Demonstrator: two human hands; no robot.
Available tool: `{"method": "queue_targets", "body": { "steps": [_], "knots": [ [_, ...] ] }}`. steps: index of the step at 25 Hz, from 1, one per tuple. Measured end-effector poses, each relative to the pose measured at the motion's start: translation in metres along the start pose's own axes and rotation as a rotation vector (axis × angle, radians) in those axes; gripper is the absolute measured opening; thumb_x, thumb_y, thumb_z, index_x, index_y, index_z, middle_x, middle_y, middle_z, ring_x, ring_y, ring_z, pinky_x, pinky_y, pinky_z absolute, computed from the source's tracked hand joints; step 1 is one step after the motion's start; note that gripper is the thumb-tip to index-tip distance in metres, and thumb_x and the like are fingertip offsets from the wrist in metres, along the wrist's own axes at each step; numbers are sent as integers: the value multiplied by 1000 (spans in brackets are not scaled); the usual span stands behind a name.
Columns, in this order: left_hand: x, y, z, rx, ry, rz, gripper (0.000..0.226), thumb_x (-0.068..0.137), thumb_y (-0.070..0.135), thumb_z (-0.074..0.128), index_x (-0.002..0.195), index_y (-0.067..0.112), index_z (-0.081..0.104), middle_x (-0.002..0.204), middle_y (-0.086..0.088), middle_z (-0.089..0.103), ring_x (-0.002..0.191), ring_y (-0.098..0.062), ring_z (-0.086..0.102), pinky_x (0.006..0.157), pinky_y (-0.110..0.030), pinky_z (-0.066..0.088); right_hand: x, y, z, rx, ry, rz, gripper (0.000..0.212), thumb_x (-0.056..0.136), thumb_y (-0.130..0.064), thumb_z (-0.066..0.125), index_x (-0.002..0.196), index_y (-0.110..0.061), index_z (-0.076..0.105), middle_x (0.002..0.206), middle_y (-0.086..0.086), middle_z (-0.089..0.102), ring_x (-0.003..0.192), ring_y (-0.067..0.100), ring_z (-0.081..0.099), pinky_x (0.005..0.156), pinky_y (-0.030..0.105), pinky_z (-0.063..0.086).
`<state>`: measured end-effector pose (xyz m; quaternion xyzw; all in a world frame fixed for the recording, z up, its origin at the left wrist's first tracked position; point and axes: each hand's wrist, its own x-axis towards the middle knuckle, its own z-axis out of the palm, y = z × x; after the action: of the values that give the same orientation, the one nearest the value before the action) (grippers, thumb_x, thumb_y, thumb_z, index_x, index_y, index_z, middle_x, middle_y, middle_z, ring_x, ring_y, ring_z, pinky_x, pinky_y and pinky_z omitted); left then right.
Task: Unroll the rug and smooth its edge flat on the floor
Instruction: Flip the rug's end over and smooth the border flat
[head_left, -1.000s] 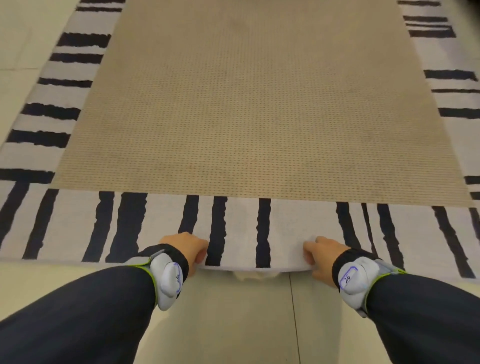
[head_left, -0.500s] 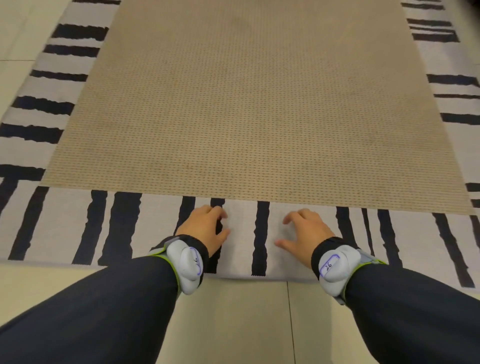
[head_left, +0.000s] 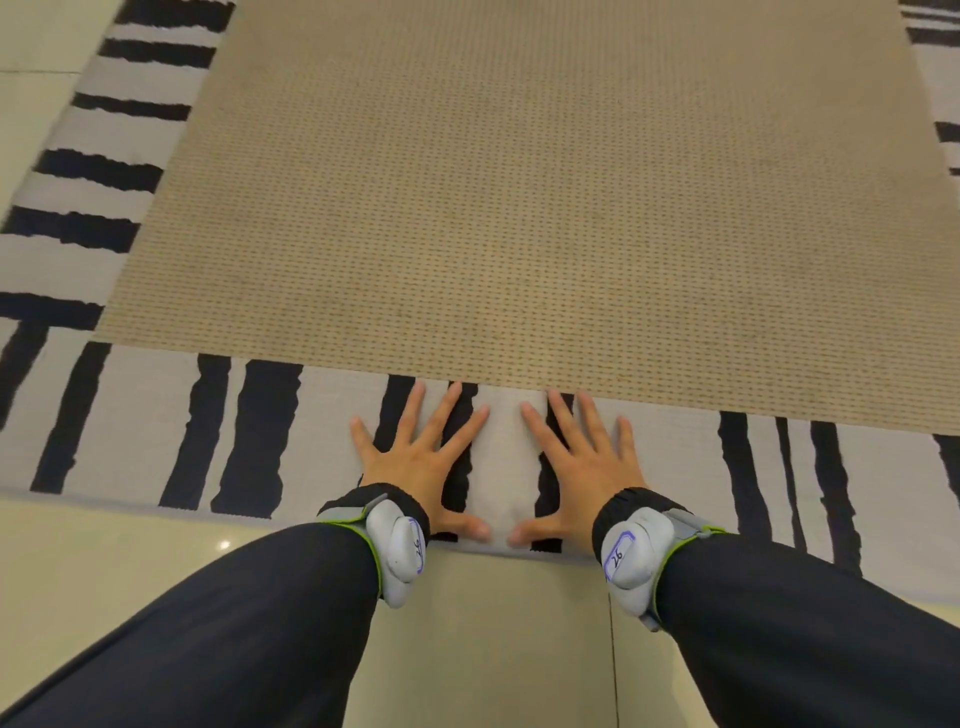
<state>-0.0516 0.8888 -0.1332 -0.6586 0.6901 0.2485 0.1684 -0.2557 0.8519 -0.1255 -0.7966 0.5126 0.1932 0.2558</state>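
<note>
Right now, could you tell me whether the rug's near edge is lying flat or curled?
Flat: the rug's near edge meets the floor, both hands spread on it.

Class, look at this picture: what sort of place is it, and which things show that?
Probably an indoor room, perhaps at home: a woven rug with a black-and-white striped border lies on a glossy tiled floor.

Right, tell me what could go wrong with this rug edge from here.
1. Both hands, left and right, press only the middle of the rug border; the outer stretches of the edge may not get smoothed.
2. On the glossy tile floor, a forward push could slide the whole rug rather than flatten it.
</note>
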Motion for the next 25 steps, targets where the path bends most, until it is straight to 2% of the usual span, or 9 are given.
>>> {"method": "queue_targets", "body": {
  "steps": [2,6,11,15,17,20,25],
  "knots": [
    [-3,-11,-1,-12,-7,-13,129,43,89,55,128,55,-35,146,20,-41,139,-21,-37,99,-80,2,7,-11,0,-14,6,-57,133,49,-86,58,138,-44,-31,141,-14,-44,137,24,-38,112,57,-17],
    [-13,-39,-4,-54,-20,-161,131,41,85,61,124,59,-37,147,23,-39,140,-23,-35,100,-80,7,20,-35,1,-57,25,-142,127,54,-88,52,143,-40,-26,145,-12,-42,136,23,-40,112,54,-20],
    [-20,-69,-10,-235,-102,-352,132,46,71,75,128,63,-29,147,25,-38,140,-26,-34,101,-80,9,35,-67,2,-57,9,-182,120,60,-86,50,144,-40,-22,145,-10,-41,136,25,-41,111,56,-21],
    [-30,-115,-14,-318,-65,-475,133,45,69,76,130,63,-26,149,25,-34,141,-29,-31,101,-79,15,46,-112,4,-37,23,-209,112,67,-82,48,146,-39,-19,152,-7,-36,134,25,-43,111,59,-20],
    [-33,-139,-14,-300,-39,-501,134,44,72,75,133,59,-25,152,19,-32,142,-32,-28,106,-75,12,51,-128,6,-76,46,-176,114,63,-86,45,144,-42,-21,151,-9,-38,133,27,-44,105,68,-21],
    [-46,-169,-15,-167,-22,-523,133,52,75,69,143,42,-22,157,-5,-25,146,-30,-18,116,-60,-1,60,-152,9,-99,3,-132,120,55,-89,47,140,-45,-26,146,-10,-43,131,36,-45,90,77,-23],
    [-57,-191,-18,-125,-41,-533,127,59,72,67,143,38,-23,157,-3,-25,146,-35,-13,117,-57,-4,66,-168,11,-104,-32,-84,126,51,-90,51,139,-46,-28,147,-7,-44,126,40,-49,85,80,-23]
  ]
}}
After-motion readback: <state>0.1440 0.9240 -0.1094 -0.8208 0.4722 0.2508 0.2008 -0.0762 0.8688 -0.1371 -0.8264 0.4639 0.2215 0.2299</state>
